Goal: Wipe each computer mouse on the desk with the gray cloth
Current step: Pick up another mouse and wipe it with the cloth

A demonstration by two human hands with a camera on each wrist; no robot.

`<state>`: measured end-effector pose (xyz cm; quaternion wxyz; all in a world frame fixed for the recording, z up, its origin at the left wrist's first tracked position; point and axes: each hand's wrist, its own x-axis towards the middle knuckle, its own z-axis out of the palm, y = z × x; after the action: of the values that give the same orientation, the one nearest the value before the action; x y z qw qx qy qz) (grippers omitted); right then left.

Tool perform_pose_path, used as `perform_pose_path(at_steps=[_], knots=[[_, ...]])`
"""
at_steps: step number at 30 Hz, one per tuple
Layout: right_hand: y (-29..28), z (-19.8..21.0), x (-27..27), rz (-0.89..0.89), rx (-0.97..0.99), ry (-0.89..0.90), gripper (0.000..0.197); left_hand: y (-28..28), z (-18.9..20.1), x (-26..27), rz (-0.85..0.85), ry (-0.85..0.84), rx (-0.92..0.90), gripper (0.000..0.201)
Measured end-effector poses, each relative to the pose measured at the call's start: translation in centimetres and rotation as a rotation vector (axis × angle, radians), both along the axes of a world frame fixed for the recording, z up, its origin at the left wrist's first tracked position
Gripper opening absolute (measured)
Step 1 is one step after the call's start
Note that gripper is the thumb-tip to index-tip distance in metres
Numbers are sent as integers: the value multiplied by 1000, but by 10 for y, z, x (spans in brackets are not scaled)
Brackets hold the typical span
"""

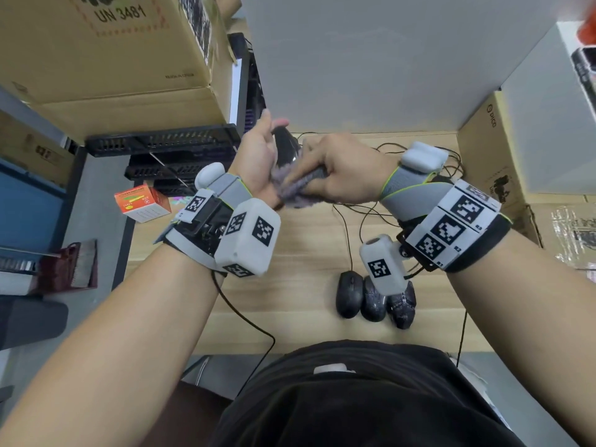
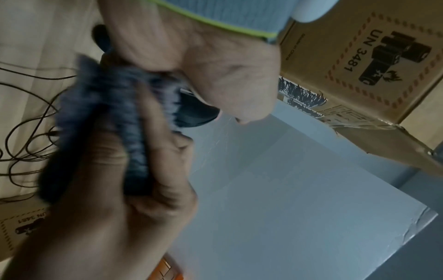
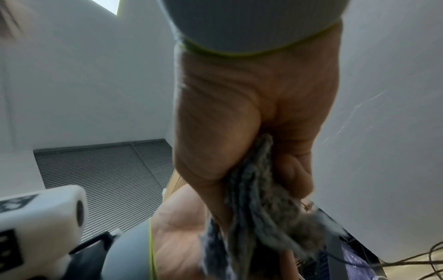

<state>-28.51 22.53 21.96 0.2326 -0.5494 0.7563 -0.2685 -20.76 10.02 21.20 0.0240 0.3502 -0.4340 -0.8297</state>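
My left hand grips a black mouse and holds it above the wooden desk. My right hand clutches the bunched gray cloth and presses it against the near end of that mouse. In the left wrist view the mouse pokes out under my left palm, with the cloth blurred beside it. In the right wrist view the cloth hangs from my right fist. Three more dark mice lie side by side near the desk's front edge.
Thin black mouse cables trail across the desk under my hands. A big cardboard box stands at the left, another box at the right. A small orange box sits near black trays. A white panel backs the desk.
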Motion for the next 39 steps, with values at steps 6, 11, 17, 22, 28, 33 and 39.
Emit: perform_pose_path(at_steps=[6,11,17,22,28,33,39], knots=[[5,-12,-8,-172,-90,-68,31,-7,1,-4,34,42,-25,52],[-3,-7,-5,-344,-243,39,33,1,8,-5,52,55,77,40],[-2,7,3,-78,-4,39,30,4,0,-6,27,14,42,48],[-9,7,-11,-332,-234,134,26,16,-5,-8,-85,92,145,55],[-5,4,12,-137,-64,20,14,7,-1,-8,63,31,16,51],[-12,3,-9,-331,-227,120,11,15,1,-5,-66,94,124,54],[-1,3,8,-111,-24,-156,8,-2,-8,-10,90,3,-11,58]])
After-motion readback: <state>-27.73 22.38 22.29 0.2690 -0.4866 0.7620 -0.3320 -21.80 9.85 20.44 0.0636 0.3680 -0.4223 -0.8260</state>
